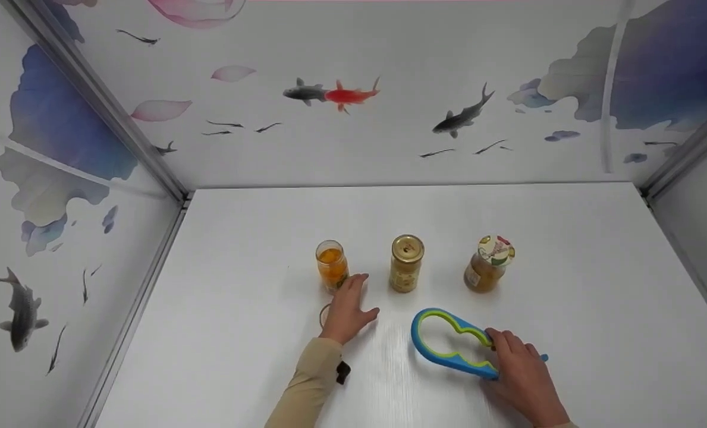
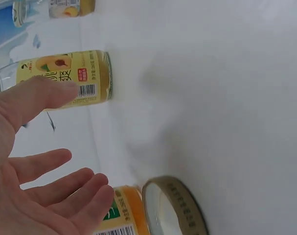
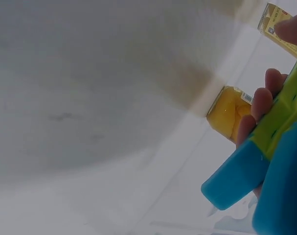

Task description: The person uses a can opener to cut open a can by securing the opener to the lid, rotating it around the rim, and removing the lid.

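Observation:
An open glass jar (image 1: 332, 264) of orange contents stands left in the head view. My left hand (image 1: 346, 312) is beside its near side, fingers extended and thumb spread; whether the fingertips touch the jar I cannot tell. Partly hidden by that hand, a gold-rimmed lid (image 2: 185, 208) lies on the table near the jar. My right hand (image 1: 522, 371) grips the handles of a blue jar opener (image 1: 427, 348) with a green scalloped inner edge. Its loop points left, above the table, around nothing.
A jar with a gold lid (image 1: 405, 261) stands in the middle, its peach label (image 2: 65, 76) facing the left wrist camera. Further right is a jar with a patterned lid (image 1: 489, 264). Walls enclose the white table (image 1: 240, 249) at the back and sides.

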Demonstrator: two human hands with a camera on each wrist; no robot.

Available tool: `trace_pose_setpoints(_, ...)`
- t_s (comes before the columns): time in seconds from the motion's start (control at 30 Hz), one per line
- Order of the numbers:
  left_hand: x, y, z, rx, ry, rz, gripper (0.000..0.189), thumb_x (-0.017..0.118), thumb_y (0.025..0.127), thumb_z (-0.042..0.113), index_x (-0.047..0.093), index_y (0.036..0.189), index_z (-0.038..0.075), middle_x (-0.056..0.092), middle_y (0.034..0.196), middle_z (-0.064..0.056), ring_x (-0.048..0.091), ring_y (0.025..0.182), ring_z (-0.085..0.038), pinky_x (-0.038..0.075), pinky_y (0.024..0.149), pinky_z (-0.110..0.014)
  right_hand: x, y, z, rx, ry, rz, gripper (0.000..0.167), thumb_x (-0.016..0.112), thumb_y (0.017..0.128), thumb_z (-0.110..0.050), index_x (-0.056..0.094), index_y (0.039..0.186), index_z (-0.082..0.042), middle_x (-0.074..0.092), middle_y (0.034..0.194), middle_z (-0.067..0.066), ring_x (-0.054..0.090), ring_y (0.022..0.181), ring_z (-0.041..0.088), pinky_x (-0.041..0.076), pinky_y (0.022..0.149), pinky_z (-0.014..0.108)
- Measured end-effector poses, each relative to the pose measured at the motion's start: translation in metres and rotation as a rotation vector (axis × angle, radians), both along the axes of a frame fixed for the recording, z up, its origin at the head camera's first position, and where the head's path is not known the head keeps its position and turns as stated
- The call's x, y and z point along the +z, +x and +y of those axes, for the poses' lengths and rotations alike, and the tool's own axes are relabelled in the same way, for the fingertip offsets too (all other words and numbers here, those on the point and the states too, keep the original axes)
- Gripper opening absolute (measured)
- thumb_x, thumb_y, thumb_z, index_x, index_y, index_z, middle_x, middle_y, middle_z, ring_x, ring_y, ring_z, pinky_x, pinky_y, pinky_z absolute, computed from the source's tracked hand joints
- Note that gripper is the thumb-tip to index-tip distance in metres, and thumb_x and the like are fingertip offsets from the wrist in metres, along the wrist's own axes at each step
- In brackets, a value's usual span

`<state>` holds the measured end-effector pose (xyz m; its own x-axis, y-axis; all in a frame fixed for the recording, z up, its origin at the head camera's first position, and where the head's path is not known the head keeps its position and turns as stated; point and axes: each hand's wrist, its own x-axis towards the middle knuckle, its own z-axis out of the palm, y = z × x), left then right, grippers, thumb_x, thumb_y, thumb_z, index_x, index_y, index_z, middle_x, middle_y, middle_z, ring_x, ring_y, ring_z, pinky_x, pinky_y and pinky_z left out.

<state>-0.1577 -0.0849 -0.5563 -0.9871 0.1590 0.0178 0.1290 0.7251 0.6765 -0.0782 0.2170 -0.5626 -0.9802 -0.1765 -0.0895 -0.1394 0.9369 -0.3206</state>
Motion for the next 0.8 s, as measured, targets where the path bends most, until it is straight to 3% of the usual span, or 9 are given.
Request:
trace_pose_setpoints(0.3, -0.002, -0.019, 0.026, 0.049, 0.196, -0.064, 0.067, 0.078, 0.081, 0.013, 0.046, 0.137, -0.002, 0.051, 0.134, -0.019, 0.05, 0.121, -0.032, 0.04, 0.102, -0.042, -0.004, -0.002, 0.005, -0.045, 0.03, -0.044, 0.078, 0.089, 0.065, -0.011, 0.049, 0.13, 0.004, 0.055, 0.111, 0.018, 0.051, 0.099, 0.034, 0.041, 0.087, 0.058)
trace_pose_setpoints(0.5, -0.002, -0.031, 0.039, 0.049, 0.234, -0.062, 0.073, 0.079, 0.079, 0.01, 0.042, 0.14, -0.003, 0.049, 0.136, -0.021, 0.051, 0.121, -0.032, 0.04, 0.103, -0.042, -0.004, -0.003, 0.009, -0.047, 0.04, -0.078, 0.08, 0.089, 0.065, -0.016, 0.048, 0.131, 0.005, 0.054, 0.113, 0.02, 0.05, 0.101, 0.036, 0.039, 0.089, 0.059)
trace_pose_setpoints(0.8, -0.003, -0.042, 0.05, 0.057, 0.311, -0.016, 0.074, 0.082, 0.076, 0.014, 0.044, 0.138, 0.001, 0.05, 0.136, -0.018, 0.049, 0.123, -0.033, 0.04, 0.102, -0.043, -0.003, -0.001, 0.018, -0.153, 0.018, -0.103, 0.085, 0.088, 0.065, -0.02, 0.045, 0.133, 0.006, 0.052, 0.113, 0.024, 0.048, 0.103, 0.039, 0.037, 0.09, 0.061)
